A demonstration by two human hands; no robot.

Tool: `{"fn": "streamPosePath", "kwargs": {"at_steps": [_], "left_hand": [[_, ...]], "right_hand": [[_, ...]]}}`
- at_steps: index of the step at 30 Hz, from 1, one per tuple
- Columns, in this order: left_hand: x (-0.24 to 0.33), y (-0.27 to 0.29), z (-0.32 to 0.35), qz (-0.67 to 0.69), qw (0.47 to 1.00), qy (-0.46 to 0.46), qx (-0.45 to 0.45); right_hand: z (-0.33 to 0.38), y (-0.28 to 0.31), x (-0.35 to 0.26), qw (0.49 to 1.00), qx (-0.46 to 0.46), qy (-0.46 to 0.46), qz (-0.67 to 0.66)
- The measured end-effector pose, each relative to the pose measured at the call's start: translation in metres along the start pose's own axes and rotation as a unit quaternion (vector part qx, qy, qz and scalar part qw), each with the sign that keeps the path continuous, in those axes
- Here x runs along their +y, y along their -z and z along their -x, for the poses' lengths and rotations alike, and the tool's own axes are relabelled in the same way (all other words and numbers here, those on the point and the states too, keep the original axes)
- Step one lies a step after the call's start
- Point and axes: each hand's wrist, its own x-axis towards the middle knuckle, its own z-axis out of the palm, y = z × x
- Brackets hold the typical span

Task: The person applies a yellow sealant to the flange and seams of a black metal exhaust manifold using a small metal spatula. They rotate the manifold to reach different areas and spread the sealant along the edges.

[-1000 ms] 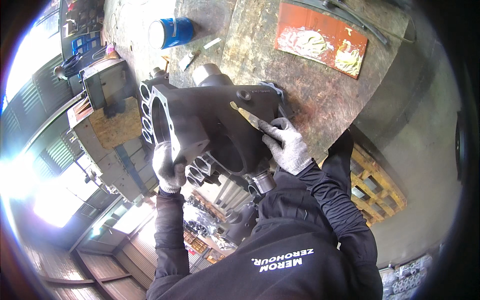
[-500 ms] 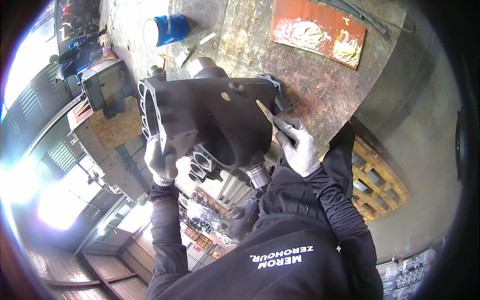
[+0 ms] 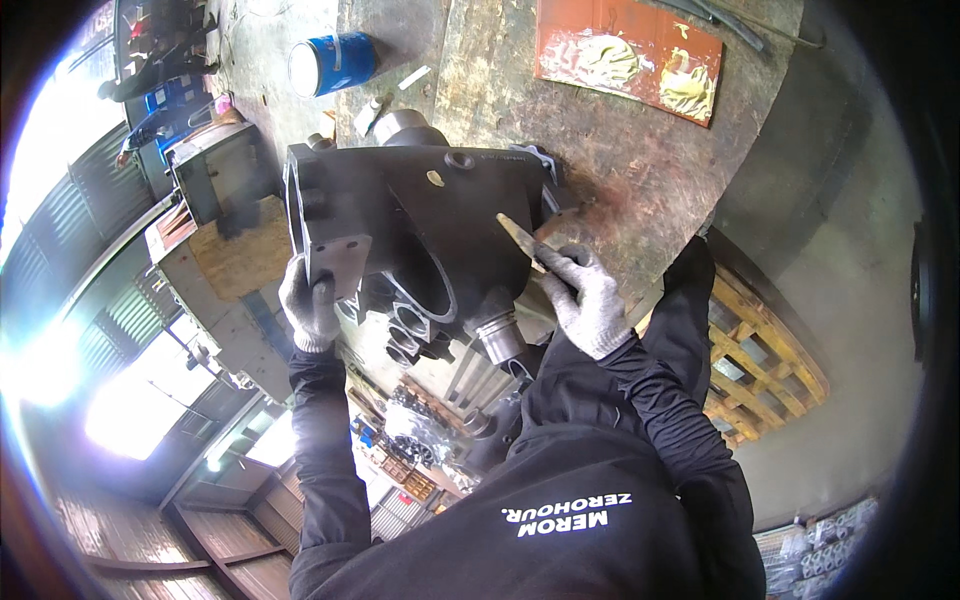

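A large black metal casting (image 3: 470,220) with flanged ends and bare machined stubs lies across the near edge of the workbench. My gloved left hand (image 3: 310,308) is closed around the lower corner of its left flange, the thumb on the near face. In my gloved right hand (image 3: 588,305) is a putty knife (image 3: 516,234), its blade coated in yellowish paste and pointing up and left in front of the casting. Whether the blade touches the surface I cannot tell. A small dab of yellowish putty (image 3: 435,178) sits on the casting's upper face.
A red-brown board (image 3: 560,45) with two heaps of yellowish putty (image 3: 608,62) lies on the worn workbench (image 3: 640,170). A blue tin (image 3: 345,65) and a small tube (image 3: 367,117) stand at the far left. A yellow wooden pallet (image 3: 765,360) lies below right.
The casting appears slightly turned, and my left hand has shifted with its flange. My right hand has brought the putty knife slightly left and lower.
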Motion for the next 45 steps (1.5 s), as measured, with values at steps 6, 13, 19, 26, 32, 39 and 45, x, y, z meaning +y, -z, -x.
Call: {"fn": "streamPosePath", "kwargs": {"at_steps": [6,13,19,26,32,39,45], "left_hand": [[-0.004,-0.003,0.001,0.022,1.000,0.005,0.008],[-0.003,-0.001,0.003,-0.002,1.000,-0.022,0.011],[-0.003,-0.002,0.000,0.006,0.999,-0.021,0.024],[-0.008,0.001,0.001,0.014,1.000,-0.014,0.008],[-0.011,-0.001,0.002,0.024,1.000,0.008,0.005],[0.002,-0.007,-0.006,0.029,0.999,-0.011,0.027],[0.006,-0.007,-0.007,0.033,0.999,0.002,0.028]], "right_hand": [[-0.025,-0.013,-0.018,0.999,-0.024,0.043,0.024],[-0.023,-0.020,-0.026,0.998,-0.044,0.043,0.027],[-0.023,-0.007,-0.028,0.999,-0.040,0.030,0.013],[-0.025,-0.017,-0.024,0.998,-0.046,0.022,0.039],[0.008,0.012,0.013,0.997,0.038,-0.048,0.054],[0.030,0.010,0.018,0.999,0.016,-0.038,0.014],[0.023,-0.003,0.015,1.000,0.005,-0.024,-0.002]]}}
